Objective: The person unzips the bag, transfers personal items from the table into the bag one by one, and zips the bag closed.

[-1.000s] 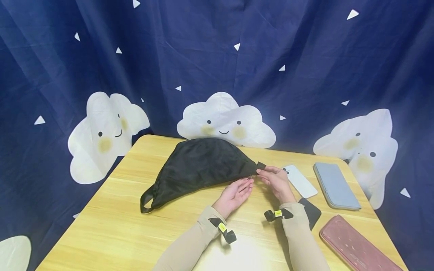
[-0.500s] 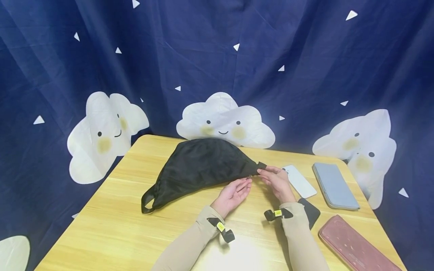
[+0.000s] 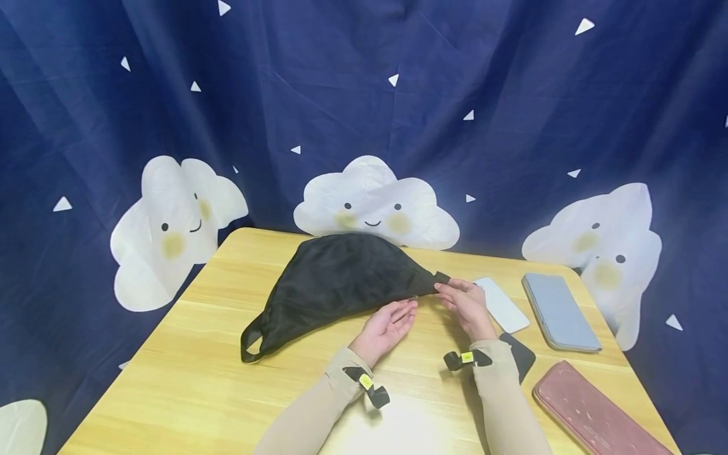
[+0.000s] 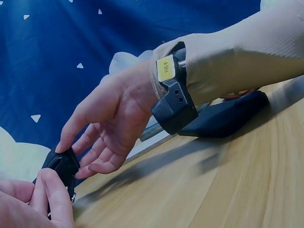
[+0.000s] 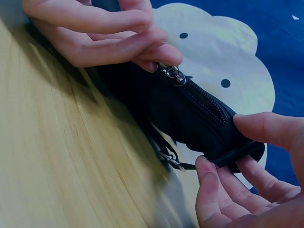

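A black fabric bag (image 3: 341,272) lies at the table's back, its strap loop at the left. My right hand (image 3: 467,308) pinches the bag's right end between thumb and fingers, as the right wrist view also shows, with the hand (image 5: 266,190) at the lower right. My left hand (image 3: 387,330) pinches at the metal zipper pull (image 5: 172,73) on the bag's edge, left of the right hand. Between the two hands in the right wrist view, a stretch of zipper teeth (image 5: 207,102) shows. A metal buckle (image 5: 171,160) hangs below the bag.
Right of my right hand on the wooden table (image 3: 199,366) lie a white phone (image 3: 505,306), a light blue wallet (image 3: 560,311) and a pink wallet (image 3: 597,414). A black flat item (image 3: 520,357) is partly under the right forearm. A blue curtain (image 3: 341,76) hangs behind.
My left hand has moved slightly left along the bag's edge, away from my right hand. The right hand keeps its hold on the bag's end.
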The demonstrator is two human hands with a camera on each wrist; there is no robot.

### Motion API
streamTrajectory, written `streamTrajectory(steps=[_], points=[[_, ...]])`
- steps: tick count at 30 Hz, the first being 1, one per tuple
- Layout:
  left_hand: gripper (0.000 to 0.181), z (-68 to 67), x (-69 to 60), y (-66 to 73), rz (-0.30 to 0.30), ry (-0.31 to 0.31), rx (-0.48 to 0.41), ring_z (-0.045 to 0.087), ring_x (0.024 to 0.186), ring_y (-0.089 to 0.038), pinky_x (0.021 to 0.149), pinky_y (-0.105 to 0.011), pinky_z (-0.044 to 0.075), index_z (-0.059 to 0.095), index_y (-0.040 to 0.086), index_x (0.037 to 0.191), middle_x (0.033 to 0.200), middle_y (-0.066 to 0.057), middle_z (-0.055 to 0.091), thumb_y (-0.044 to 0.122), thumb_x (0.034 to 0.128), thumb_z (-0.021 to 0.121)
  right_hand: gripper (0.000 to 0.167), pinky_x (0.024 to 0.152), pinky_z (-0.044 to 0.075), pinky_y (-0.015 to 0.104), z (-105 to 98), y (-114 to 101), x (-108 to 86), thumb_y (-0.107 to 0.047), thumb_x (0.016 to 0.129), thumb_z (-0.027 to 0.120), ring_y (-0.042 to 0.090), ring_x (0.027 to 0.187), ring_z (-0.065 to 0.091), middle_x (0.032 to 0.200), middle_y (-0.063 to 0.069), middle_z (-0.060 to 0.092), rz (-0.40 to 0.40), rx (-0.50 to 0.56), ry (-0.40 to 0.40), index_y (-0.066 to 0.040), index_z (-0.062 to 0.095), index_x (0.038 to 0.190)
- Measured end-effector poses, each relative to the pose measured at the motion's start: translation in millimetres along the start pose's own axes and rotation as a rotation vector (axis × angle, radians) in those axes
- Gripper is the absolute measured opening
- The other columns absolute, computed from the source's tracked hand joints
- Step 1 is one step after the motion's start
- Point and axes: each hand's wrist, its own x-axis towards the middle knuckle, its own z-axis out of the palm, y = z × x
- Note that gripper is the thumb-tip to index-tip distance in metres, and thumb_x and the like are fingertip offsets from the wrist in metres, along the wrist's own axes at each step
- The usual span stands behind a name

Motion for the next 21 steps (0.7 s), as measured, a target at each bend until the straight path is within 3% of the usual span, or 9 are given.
streamTrajectory(steps=[4,13,21], points=[[0.039,-1.5,-1.0,0.3,-0.012,0.001,-0.007,0.067,0.099,-0.014,0.088,-0.023,0.056,0.056,-0.007,0.139,0.112,-0.008,0.074,0.007,0.1024,0.054,0.062,0.084,0.06,0.024,-1.8,0.4,-0.2,-0.003,0.091,0.073,0.009,0.082,0.076,0.084,-0.006,0.071,-0.002,-0.015,0.006,0.016,0.041,0.14],[0.041,-8.1,-5.0,1.6,-0.014,-0.009,-0.012,0.065,0.104,-0.016,0.09,-0.024,0.055,0.052,-0.007,0.142,0.143,-0.019,0.062,0.007,0.1036,0.053,0.06,0.087,0.061,0.028,0.1,3.9,1.5,-0.002,0.091,0.073,0.01,0.08,0.076,0.084,-0.004,0.071,0.007,-0.01,0.002,0.016,0.042,0.139],[0.043,-9.7,-7.5,5.3,-0.006,-0.027,0.018,0.064,0.107,-0.017,0.092,-0.025,0.054,0.05,-0.008,0.144,0.126,-0.013,0.07,0.007,0.1032,0.052,0.056,0.081,0.061,0.024,-2.0,1.7,0.6,-0.003,0.091,0.073,0.008,0.078,0.076,0.08,-0.006,0.072,0.001,0.004,0.014,0.012,0.043,0.136]])
